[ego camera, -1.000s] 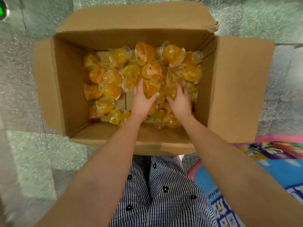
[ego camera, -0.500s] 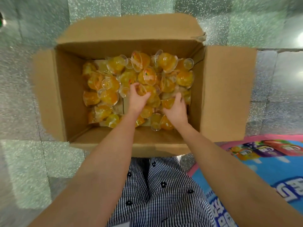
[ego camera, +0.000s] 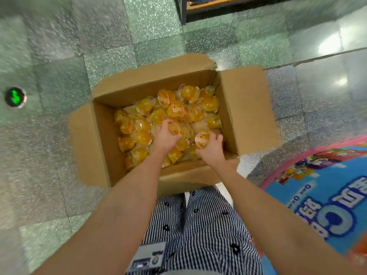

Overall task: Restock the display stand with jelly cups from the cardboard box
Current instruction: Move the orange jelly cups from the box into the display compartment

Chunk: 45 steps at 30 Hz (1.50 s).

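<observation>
Jelly cups (ego camera: pixel 145 107), orange under clear lids, lie heaped in an open cardboard box (ego camera: pixel 246 108) on a speckled green tile floor (ego camera: pixel 49 135), the box's flaps folded outward. A person stands at the box's near edge, both bare arms stretched down into it. The left hand (ego camera: pixel 165 136), near the middle of the box, has its fingers and thumb curled round one jelly cup (ego camera: pixel 174 128) at the top of the heap. The right hand (ego camera: pixel 211 147), just beside it toward the box's near right corner, grips a second cup (ego camera: pixel 202 139), fingers wrapped round its side and the printed lid turned up toward the camera. The two hands are close but apart. The remaining cups lie tumbled at all angles, reaching to the far wall and the left wall of the box. Black-and-white striped trousers (ego camera: pixel 208 225) show below the near flap, with a small card (ego camera: pixel 148 257) at the waist. A round blue printed surface (ego camera: pixel 327 195) with a pink rim lies near the box's near right corner. A green light (ego camera: pixel 15 96) glows in the floor well left of the box, and the foot of a shelf (ego camera: pixel 218 4) crosses the far edge of the floor.
</observation>
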{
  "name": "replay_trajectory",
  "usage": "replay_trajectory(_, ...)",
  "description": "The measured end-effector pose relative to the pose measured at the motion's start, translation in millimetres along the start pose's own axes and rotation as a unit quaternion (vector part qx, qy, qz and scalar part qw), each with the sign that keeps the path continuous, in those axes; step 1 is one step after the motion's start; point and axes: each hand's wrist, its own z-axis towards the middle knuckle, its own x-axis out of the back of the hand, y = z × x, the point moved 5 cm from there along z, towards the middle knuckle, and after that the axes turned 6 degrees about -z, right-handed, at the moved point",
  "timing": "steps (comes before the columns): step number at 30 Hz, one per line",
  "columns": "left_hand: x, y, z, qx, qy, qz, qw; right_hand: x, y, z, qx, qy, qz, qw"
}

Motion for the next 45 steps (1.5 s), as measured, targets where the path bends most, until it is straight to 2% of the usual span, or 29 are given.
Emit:
replay_trajectory(3, 7.3, 15.7, -16.7, -0.065, -0.042, 0.079, 0.994, 6.0, -3.3, -25.3, 0.004, 0.063, 0.015, 0.998)
replay_trajectory(6, 9.2, 34.3, -38.4, -0.136, -0.089, 0.164, 0.973, 14.8, 3.2, -58.7, 0.005, 0.125, 0.006, 0.992)
replay_trajectory(8, 8.2, 45.2, -53.2, -0.182, -0.109, 0.22, 0.952, 21.8, 13.3, -84.8, -0.018, 0.159, 0.001, 0.987)
replay_trajectory(13, -13.9, 61.9, -103.7, -0.27, -0.16, 0.278, 0.908, 31.4, 58.4, -163.0, -0.081, 0.27, 0.057, 0.958)
replay_trajectory(19, -74.7, 81.6, -183.7, -0.395, -0.233, 0.364, 0.811, 33.3, 127.4, -259.5, -0.202, 0.342, 0.104, 0.912)
replay_trajectory(24, -137.3, 90.7, -266.8, -0.486, -0.292, 0.41, 0.715, 26.9, 180.0, -332.4, -0.273, 0.367, 0.122, 0.881)
replay_trajectory(29, -201.4, 78.3, -359.5, -0.579, -0.324, 0.446, 0.601, 11.7, 236.1, -405.5, -0.333, 0.41, 0.176, 0.831)
replay_trajectory(33, -254.9, 53.9, -436.6, -0.616, -0.341, 0.465, 0.537, -3.1, 289.5, -468.3, -0.387, 0.427, 0.205, 0.791)
replay_trajectory(38, -322.5, 12.9, -527.5, -0.645, -0.361, 0.469, 0.482, -28.9, 363.1, -552.1, -0.413, 0.462, 0.225, 0.752)
replay_trajectory(45, -406.0, -46.2, -641.6, -0.662, -0.386, 0.439, 0.469, -60.1, 475.6, -647.0, -0.452, 0.463, 0.212, 0.733)
